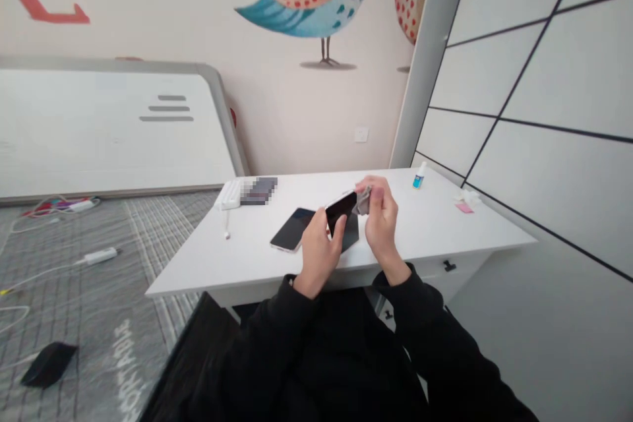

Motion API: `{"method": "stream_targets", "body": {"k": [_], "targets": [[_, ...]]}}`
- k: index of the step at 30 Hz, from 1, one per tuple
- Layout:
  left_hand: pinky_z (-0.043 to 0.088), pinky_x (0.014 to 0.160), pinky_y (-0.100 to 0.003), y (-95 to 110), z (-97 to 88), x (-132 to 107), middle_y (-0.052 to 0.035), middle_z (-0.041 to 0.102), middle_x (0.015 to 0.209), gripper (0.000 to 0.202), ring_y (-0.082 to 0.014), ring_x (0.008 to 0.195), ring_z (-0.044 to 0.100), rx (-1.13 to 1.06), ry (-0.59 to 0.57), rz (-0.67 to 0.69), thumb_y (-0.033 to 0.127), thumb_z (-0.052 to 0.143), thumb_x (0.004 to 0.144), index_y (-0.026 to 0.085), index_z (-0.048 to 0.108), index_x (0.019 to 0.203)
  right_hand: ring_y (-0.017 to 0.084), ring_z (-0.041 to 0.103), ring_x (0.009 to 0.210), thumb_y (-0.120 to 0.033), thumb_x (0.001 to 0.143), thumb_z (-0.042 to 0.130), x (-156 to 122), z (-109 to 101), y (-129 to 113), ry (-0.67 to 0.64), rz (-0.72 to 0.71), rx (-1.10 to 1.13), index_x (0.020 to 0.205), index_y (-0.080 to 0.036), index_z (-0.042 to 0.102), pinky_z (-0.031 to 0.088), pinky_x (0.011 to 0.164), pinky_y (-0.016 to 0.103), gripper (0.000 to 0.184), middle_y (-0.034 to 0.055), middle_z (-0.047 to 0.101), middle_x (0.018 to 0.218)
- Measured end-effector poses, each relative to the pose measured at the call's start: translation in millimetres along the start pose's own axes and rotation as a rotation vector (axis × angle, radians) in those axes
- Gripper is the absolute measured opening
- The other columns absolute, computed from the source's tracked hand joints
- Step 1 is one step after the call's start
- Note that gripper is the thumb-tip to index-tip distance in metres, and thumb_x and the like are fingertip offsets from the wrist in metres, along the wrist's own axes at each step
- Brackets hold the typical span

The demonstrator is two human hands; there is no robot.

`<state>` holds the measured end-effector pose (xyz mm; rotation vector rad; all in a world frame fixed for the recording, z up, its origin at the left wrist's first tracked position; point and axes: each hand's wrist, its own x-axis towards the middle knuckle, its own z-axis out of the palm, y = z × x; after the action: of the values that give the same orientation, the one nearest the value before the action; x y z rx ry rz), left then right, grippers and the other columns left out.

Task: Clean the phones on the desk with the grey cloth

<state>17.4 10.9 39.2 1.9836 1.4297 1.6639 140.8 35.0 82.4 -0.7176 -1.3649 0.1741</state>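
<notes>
My left hand (319,256) grips a black-screened smartphone (340,212) by its lower end and tilts it up above the white table (435,227). My right hand (382,221) is shut on a grey cloth (363,202), which it presses against the phone's upper end. Below the hands, a second smartphone (293,229) lies with its dark screen up and its edge near my left hand. A dark flat object (352,235) lies partly hidden under the held phone; I cannot tell what it is.
A white keyboard (230,194) and a pixelated dark item (260,190) sit at the table's far left. A small blue-and-white bottle (419,176) stands at the far edge, with pink and white scraps (465,202) to the right. Cables and a white adapter (101,255) lie on the floor.
</notes>
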Motion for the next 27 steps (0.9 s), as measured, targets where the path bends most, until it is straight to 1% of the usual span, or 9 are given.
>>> {"method": "stream_targets", "body": {"k": [3, 7, 10, 13, 15, 18, 20, 23, 27], "targets": [[0.052, 0.084, -0.034, -4.4, 12.7, -1.8, -0.0111, 0.068, 0.108, 0.027, -0.0248, 0.098, 0.066, -0.006, -0.066, 0.082, 0.037, 0.05, 0.101, 0.02, 0.057, 0.121, 0.023, 0.063, 0.109, -0.046, 0.109, 0.014, 5.3, 4.4, 0.7, -0.202, -0.115, -0.201, 0.093, -0.024, 0.06, 0.049, 0.096, 0.04, 0.053, 0.0106, 0.065, 0.104], [0.05, 0.084, -0.034, -19.2, 28.5, -10.8, -0.0107, 0.069, 0.114, 0.045, -0.0278, 0.099, 0.068, 0.019, -0.227, 0.039, 0.03, 0.057, 0.095, 0.022, 0.046, 0.137, 0.025, 0.06, 0.109, -0.047, 0.108, 0.006, -0.3, 5.4, 11.0, -0.35, -0.127, -0.379, 0.102, -0.024, 0.063, 0.047, 0.097, 0.044, 0.061, 0.0112, 0.063, 0.106], [0.05, 0.082, -0.034, -25.5, 32.7, -14.8, -0.0102, 0.072, 0.107, 0.049, -0.0295, 0.095, 0.069, 0.039, -0.286, 0.005, 0.031, 0.056, 0.095, 0.022, 0.044, 0.141, 0.029, 0.058, 0.111, -0.053, 0.107, 0.013, -1.1, 1.5, 6.2, -0.416, -0.108, -0.47, 0.102, -0.027, 0.063, 0.044, 0.099, 0.047, 0.057, 0.0114, 0.063, 0.106], [0.05, 0.085, -0.035, -26.8, 33.4, -15.1, -0.0102, 0.072, 0.106, 0.044, -0.0301, 0.099, 0.069, 0.036, -0.275, 0.006, 0.034, 0.054, 0.097, 0.021, 0.047, 0.138, 0.03, 0.058, 0.109, -0.06, 0.104, 0.026, 9.0, -3.1, 1.4, -0.511, -0.165, -0.566, 0.097, -0.03, 0.062, 0.044, 0.098, 0.045, 0.048, 0.0098, 0.063, 0.101], [0.049, 0.087, -0.034, -26.8, 33.7, -15.2, -0.0096, 0.072, 0.102, 0.041, -0.0293, 0.099, 0.069, 0.045, -0.266, 0.023, 0.036, 0.053, 0.098, 0.02, 0.05, 0.136, 0.027, 0.06, 0.095, -0.061, 0.104, 0.025, 18.0, -5.6, 1.1, -0.509, -0.204, -0.605, 0.087, -0.027, 0.062, 0.045, 0.09, 0.041, 0.053, 0.008, 0.062, 0.089], [0.049, 0.087, -0.033, -27.8, 35.3, -16.0, -0.0081, 0.072, 0.096, 0.04, -0.0281, 0.098, 0.069, 0.055, -0.26, 0.05, 0.038, 0.053, 0.098, 0.02, 0.052, 0.133, 0.02, 0.058, 0.073, -0.06, 0.105, 0.012, 25.4, -7.7, -3.1, -0.455, -0.225, -0.629, 0.069, -0.023, 0.056, 0.045, 0.075, 0.036, 0.068, 0.004, 0.055, 0.069], [0.049, 0.087, -0.034, -29.5, 37.0, -16.1, -0.0075, 0.071, 0.092, 0.04, -0.0283, 0.098, 0.069, 0.051, -0.258, 0.056, 0.04, 0.053, 0.098, 0.02, 0.054, 0.132, 0.02, 0.059, 0.075, -0.061, 0.105, 0.012, 25.1, -7.9, -10.0, -0.495, -0.269, -0.616, 0.066, -0.023, 0.054, 0.045, 0.074, 0.036, 0.069, 0.0037, 0.056, 0.07], [0.049, 0.087, -0.035, -31.7, 38.8, -15.7, -0.0076, 0.07, 0.088, 0.038, -0.0291, 0.098, 0.069, 0.043, -0.256, 0.054, 0.04, 0.054, 0.098, 0.019, 0.056, 0.129, 0.021, 0.062, 0.08, -0.063, 0.104, 0.026, 25.1, -7.5, -17.2, -0.607, -0.315, -0.593, 0.062, -0.026, 0.049, 0.046, 0.077, 0.037, 0.06, 0.0031, 0.058, 0.072], [0.049, 0.088, -0.035, -30.9, 38.0, -16.4, -0.0067, 0.07, 0.088, 0.039, -0.0287, 0.099, 0.068, 0.041, -0.255, 0.061, 0.041, 0.053, 0.098, 0.02, 0.055, 0.13, 0.019, 0.058, 0.065, -0.058, 0.106, 0.025, 34.0, -7.7, -12.4, -0.555, -0.169, -0.595, 0.054, -0.026, 0.024, 0.043, 0.071, 0.039, 0.062, 0.0009, 0.041, 0.056]]}}
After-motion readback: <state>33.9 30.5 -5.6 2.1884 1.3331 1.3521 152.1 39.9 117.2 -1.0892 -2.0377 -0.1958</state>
